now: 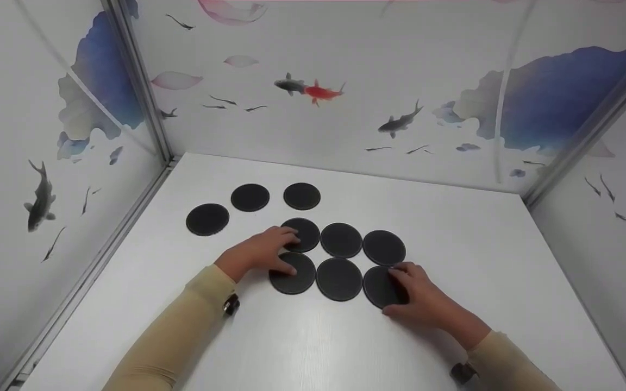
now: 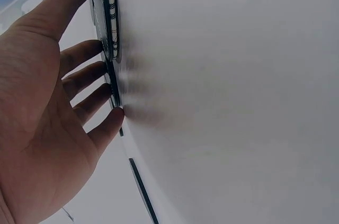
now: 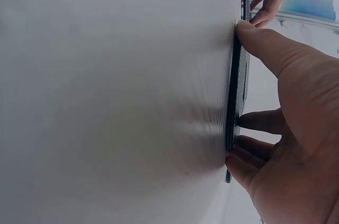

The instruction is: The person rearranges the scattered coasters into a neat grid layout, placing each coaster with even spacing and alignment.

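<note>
Round black coasters lie flat on the table in two touching rows of three. My left hand (image 1: 264, 250) rests over the left end: its fingers touch the far-left coaster (image 1: 307, 236), and its thumb lies on the near-left coaster (image 1: 294, 279). In the left wrist view the fingers of that hand (image 2: 50, 102) are spread and fairly straight. At the near-right coaster (image 1: 381, 288), my right hand (image 1: 421, 298) grips opposite edges, thumb on the near side and fingertips on the far side. The right wrist view shows this hand (image 3: 296, 113) spanning the coaster's rim (image 3: 233, 91).
Three more black coasters lie apart behind the rows: one at left (image 1: 207, 219), one at back (image 1: 250, 197) and one behind the far row (image 1: 301, 195). White panels printed with fish (image 1: 324, 92) enclose the white table (image 1: 454, 228) at the back and both sides.
</note>
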Demonstrator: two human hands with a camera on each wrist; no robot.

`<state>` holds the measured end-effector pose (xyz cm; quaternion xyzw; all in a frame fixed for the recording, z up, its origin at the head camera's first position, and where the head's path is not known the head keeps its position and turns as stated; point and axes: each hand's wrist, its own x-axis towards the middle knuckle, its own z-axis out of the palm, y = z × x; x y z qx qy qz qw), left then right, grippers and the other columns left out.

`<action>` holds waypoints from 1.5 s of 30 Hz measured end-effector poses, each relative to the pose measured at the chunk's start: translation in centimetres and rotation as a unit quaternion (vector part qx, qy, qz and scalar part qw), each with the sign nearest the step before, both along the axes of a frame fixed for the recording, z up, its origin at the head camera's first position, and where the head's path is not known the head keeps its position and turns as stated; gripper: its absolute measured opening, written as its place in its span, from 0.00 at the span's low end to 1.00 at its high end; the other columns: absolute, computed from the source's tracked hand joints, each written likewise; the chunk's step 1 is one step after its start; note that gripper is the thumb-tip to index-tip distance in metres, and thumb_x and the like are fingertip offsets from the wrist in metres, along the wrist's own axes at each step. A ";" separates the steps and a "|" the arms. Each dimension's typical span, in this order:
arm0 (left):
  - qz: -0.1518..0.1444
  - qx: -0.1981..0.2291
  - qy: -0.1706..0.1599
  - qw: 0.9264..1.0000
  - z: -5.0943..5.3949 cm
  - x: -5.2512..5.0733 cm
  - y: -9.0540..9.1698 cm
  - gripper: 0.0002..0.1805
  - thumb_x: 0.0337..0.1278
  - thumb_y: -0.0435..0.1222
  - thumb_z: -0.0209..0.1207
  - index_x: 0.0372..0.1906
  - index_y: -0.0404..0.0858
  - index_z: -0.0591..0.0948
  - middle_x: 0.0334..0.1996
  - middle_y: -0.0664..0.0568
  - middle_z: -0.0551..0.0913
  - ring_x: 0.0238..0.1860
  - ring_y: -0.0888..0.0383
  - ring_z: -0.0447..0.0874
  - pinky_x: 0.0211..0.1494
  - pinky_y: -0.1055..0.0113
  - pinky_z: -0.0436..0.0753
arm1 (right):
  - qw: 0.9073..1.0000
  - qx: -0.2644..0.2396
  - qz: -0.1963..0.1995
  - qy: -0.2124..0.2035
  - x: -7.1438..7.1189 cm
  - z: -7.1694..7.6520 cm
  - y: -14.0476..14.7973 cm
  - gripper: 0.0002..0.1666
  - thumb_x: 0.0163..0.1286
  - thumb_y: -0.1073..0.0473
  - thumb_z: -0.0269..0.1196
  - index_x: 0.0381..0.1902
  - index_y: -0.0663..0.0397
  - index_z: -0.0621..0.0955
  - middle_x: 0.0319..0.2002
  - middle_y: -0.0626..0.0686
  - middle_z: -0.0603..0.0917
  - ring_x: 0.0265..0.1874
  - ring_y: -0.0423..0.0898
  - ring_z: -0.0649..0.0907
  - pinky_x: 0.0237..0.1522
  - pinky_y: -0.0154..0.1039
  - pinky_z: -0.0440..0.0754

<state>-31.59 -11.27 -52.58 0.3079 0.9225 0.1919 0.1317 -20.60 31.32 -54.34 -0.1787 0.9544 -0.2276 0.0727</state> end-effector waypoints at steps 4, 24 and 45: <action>0.001 -0.004 0.000 1.000 -0.1 0.1 0.0 0.45 0.63 0.55 0.78 0.79 0.42 0.77 0.85 0.48 0.66 0.85 0.45 0.62 0.84 0.49 0.67 | 1.000 -0.009 0.001 0.012 -0.1 0.0 0.1 0.55 0.65 0.39 0.82 0.80 0.61 0.74 0.77 0.60 0.68 0.75 0.59 0.71 0.74 0.61 0.76; 0.000 -0.004 0.007 1.000 -0.1 0.0 0.1 0.45 0.62 0.56 0.78 0.79 0.42 0.77 0.84 0.49 0.67 0.84 0.45 0.62 0.84 0.50 0.67 | 0.995 -0.016 0.091 0.032 -4.3 0.8 1.3 0.55 0.71 0.34 0.77 0.85 0.53 0.70 0.86 0.56 0.64 0.84 0.63 0.64 0.81 0.65 0.66; -0.009 -0.009 0.010 1.000 -0.2 -0.3 0.0 0.46 0.63 0.57 0.77 0.80 0.41 0.76 0.85 0.47 0.66 0.85 0.45 0.62 0.84 0.49 0.67 | 0.993 0.023 0.114 -0.027 -6.1 1.4 1.3 0.53 0.72 0.35 0.76 0.85 0.52 0.71 0.87 0.54 0.63 0.85 0.63 0.61 0.81 0.64 0.66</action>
